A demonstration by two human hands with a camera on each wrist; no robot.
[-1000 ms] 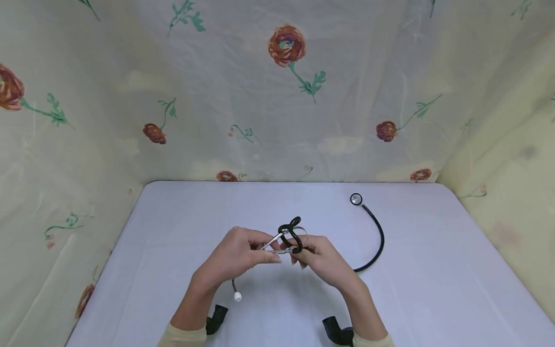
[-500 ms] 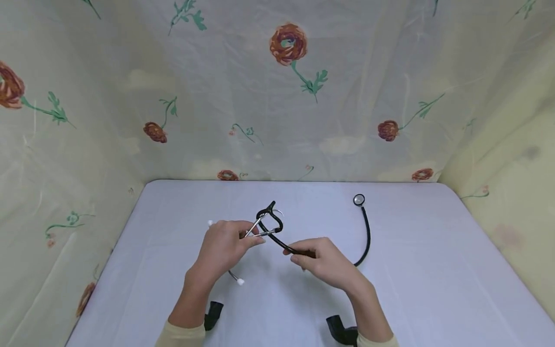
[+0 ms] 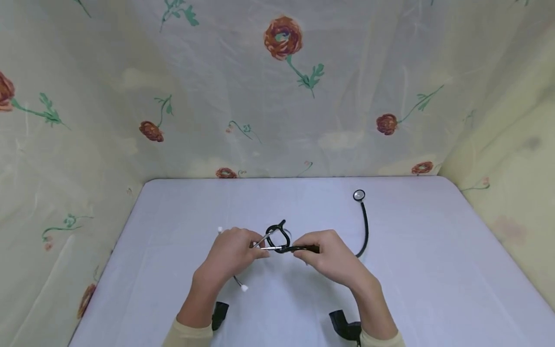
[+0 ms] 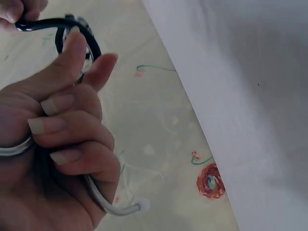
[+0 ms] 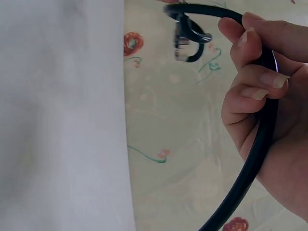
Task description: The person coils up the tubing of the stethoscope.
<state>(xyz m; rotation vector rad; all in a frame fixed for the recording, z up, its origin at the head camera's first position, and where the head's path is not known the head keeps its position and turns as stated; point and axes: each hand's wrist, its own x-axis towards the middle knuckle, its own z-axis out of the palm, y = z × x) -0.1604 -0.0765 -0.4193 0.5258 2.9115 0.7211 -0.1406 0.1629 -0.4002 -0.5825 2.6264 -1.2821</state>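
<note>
A black stethoscope (image 3: 365, 226) is held up in both hands above the table. My left hand (image 3: 234, 250) grips its two metal ear tubes (image 4: 98, 195), fingers curled round them. White ear tips (image 3: 244, 288) stick out past that hand. In my right hand (image 3: 327, 251) the black tubing (image 5: 260, 144) is gripped, close to the left fingertips. Between the hands, the tubing bends in a small loop (image 3: 277, 236) around the metal tubes' fork. From the right hand the tubing curves away to the round chest piece (image 3: 359, 195), which lies on the table at the back right.
A white-covered table (image 3: 173, 212) lies beneath the hands. Flower-printed curtains (image 3: 243, 96) hang behind it and at both sides. Black curved wrist mounts (image 3: 344, 326) show at each forearm, beside light sleeves (image 3: 188, 335).
My right hand first slid right along the tubing, away from the loop, then came back near it. The left hand moved left and up, then back right. The chest piece barely shifted.
</note>
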